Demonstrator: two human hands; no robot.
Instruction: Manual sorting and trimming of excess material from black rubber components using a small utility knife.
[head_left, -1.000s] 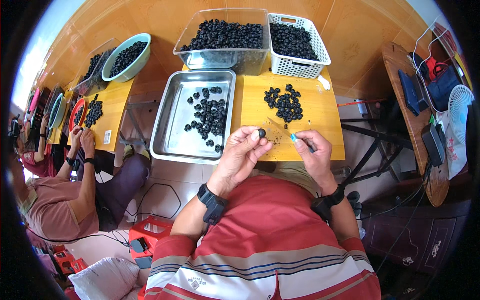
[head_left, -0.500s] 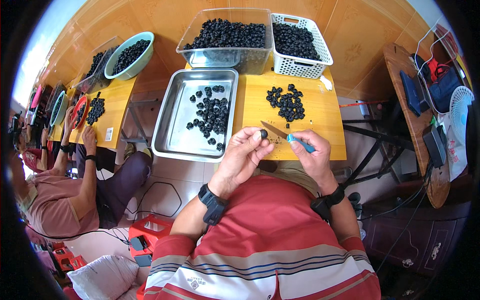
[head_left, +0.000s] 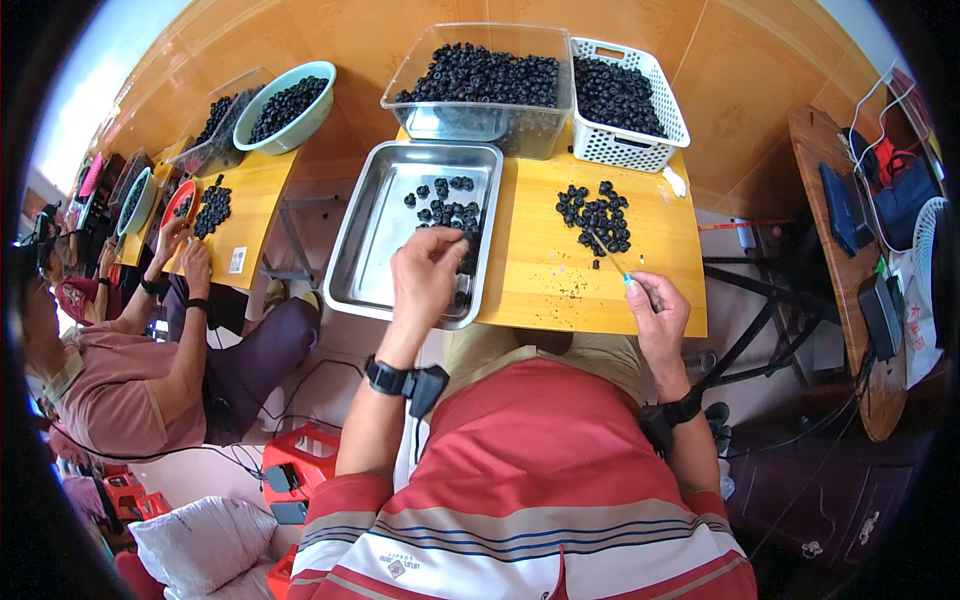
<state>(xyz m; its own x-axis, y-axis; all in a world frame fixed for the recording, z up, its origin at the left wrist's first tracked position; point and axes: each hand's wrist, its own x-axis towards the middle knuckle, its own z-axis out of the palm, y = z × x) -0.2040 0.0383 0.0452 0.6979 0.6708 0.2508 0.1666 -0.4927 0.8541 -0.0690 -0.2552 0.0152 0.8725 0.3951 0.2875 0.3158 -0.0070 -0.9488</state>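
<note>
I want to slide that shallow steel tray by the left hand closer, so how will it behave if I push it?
The shallow steel tray would probably slide easily on the smooth wooden table. It looks light, holding few small dark round pieces, and these may roll across its flat bottom. Its near edge seems to overhang, so it might tip.

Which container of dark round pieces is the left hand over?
The flat metal tray: left hand is above it; clear tub and white basket stand behind.

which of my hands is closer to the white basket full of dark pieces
Right. Your right hand, holding a thin tool, sits on the wooden board below the white basket, with the loose pile between them. Your left hand is farther off, over the metal tray to the basket's lower left.
</note>
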